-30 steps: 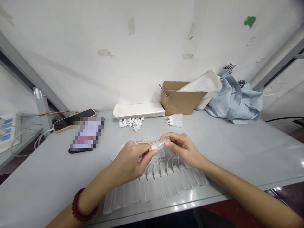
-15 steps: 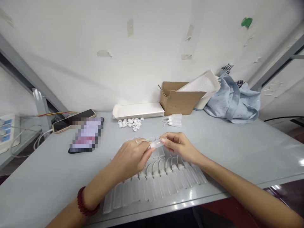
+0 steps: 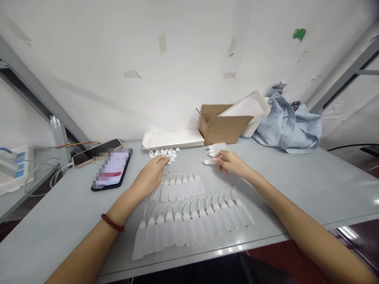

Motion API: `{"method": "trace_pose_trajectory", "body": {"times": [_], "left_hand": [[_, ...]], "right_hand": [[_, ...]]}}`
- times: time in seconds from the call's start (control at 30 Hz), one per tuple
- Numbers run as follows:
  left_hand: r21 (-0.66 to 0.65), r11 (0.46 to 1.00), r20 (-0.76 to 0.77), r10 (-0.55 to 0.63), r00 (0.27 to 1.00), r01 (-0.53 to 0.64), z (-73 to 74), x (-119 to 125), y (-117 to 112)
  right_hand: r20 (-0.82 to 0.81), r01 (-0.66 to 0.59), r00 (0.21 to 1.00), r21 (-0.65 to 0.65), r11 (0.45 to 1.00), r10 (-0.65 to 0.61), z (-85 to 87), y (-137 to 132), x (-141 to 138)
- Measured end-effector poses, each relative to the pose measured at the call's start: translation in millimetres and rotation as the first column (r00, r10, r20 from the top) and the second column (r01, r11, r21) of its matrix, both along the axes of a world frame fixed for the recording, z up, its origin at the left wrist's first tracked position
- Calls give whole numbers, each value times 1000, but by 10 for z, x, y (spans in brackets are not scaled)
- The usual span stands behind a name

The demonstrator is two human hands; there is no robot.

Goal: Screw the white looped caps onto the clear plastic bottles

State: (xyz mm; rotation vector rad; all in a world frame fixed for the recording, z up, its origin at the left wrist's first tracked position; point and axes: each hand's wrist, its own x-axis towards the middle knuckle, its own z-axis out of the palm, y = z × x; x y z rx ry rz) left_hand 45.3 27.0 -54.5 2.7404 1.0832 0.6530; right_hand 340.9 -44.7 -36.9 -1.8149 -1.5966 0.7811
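Observation:
My left hand [image 3: 151, 175] reaches forward to the pile of small white caps [image 3: 164, 154], its fingertips pinched at the pile's near edge. My right hand [image 3: 231, 163] lies by the small heap of finished bottles [image 3: 213, 149], its fingers closed on one clear bottle [image 3: 209, 161] that rests on the table. Between my arms lie two rows of joined translucent squeeze bottles with thin curved spouts, a short back row [image 3: 180, 185] and a longer front row [image 3: 189, 225].
A black phone [image 3: 112, 169] and a second phone [image 3: 96, 152] lie at the left. A flat white tray [image 3: 173, 139], a cardboard box [image 3: 221, 125] and a blue cloth [image 3: 288, 126] stand along the wall. The grey table [image 3: 310, 185] ends near me.
Both hands were together over the rows, working one bottle. Now they have parted: the left went forward to the caps, the right carried the bottle to the heap at the back.

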Motion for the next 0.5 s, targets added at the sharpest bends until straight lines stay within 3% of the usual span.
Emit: {"method": "trace_pose_trajectory", "body": {"times": [0.1,0.27,0.5], "left_hand": [[-26,999,16,-43,999,44,-22,-8,47],[-42,996,38,-79,996,81,-42,-14,88],[-62,996,70,-58,996,62,-52,-22,110]], "right_hand": [[63,-25,998,-29,999,27,14,4,67],[314,14,950,-51,999,3,29,26,128],[419,92,906,-55,994,-61,97,38,181]]}}
